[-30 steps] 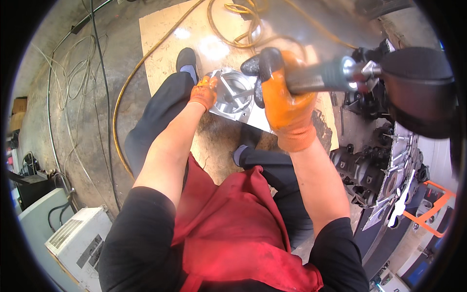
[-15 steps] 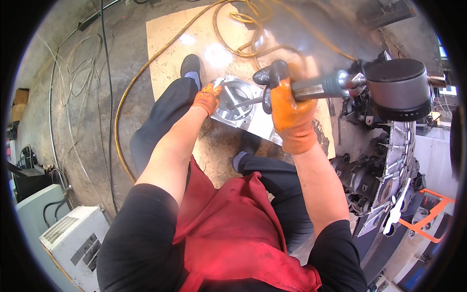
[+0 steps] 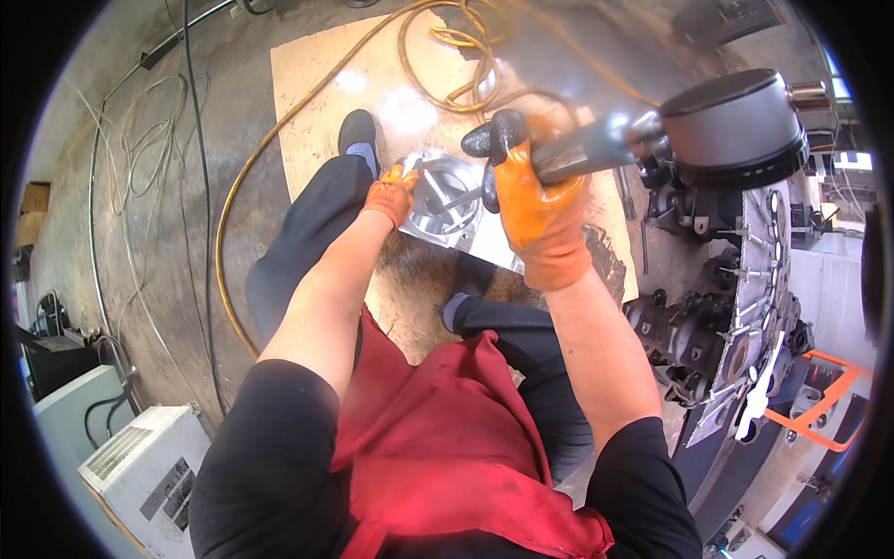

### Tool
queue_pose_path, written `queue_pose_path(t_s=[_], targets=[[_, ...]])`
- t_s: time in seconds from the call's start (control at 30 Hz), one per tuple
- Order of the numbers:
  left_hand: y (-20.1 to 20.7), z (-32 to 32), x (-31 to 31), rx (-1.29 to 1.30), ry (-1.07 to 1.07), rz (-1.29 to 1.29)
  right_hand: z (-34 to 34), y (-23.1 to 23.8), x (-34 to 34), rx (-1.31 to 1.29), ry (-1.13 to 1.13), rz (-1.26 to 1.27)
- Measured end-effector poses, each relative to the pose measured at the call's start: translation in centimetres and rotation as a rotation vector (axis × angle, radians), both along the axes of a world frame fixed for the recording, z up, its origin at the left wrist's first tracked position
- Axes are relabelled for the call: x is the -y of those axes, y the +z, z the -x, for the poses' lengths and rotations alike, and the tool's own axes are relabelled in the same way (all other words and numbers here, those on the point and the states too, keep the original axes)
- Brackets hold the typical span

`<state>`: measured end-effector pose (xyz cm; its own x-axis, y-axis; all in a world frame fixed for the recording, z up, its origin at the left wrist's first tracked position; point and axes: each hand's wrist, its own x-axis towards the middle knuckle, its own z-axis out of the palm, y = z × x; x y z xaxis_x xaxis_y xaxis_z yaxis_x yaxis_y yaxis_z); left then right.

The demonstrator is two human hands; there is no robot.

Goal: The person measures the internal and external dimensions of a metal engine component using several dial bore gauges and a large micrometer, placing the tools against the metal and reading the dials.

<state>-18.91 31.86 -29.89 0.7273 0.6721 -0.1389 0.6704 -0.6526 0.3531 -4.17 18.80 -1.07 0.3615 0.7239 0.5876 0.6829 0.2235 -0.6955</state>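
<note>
The left hand (image 3: 389,197) holds the block (image 3: 485,240) and the right hand (image 3: 538,205) grips the tool (image 3: 596,146), its rod (image 3: 465,198) at the block's opening, work seemingly begun, unfinished.

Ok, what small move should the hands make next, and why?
Probably a slight tilt of the round-headed gauge by the right hand: that hand grips its handle, its thin rod slants into the round opening in the metal part, and the left hand is at that part's edge, seemingly steadying it.
</note>
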Motion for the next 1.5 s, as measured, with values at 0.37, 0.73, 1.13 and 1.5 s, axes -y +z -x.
queue_pose_path(t_s=[0.37, 0.73, 1.13, 1.5], targets=[[-5.9, 0.1, -1.2, 0.065, -0.139, -0.121, 0.5, 0.8, 0.3, -0.353, 0.081, 0.0], [0.4, -1.2, -0.2, -0.072, -0.097, -0.033, 0.9, 2.3, -0.6, -0.382, 0.012, 0.02], [1.3, -2.1, -0.4, 0.034, -0.021, 0.048, 2.2, 2.2, -2.5, -0.367, 0.056, -0.004], [0.6, -1.4, 0.0, 0.089, 0.023, 0.046, 2.7, 1.4, -0.3, -0.393, 0.174, 0.058]])
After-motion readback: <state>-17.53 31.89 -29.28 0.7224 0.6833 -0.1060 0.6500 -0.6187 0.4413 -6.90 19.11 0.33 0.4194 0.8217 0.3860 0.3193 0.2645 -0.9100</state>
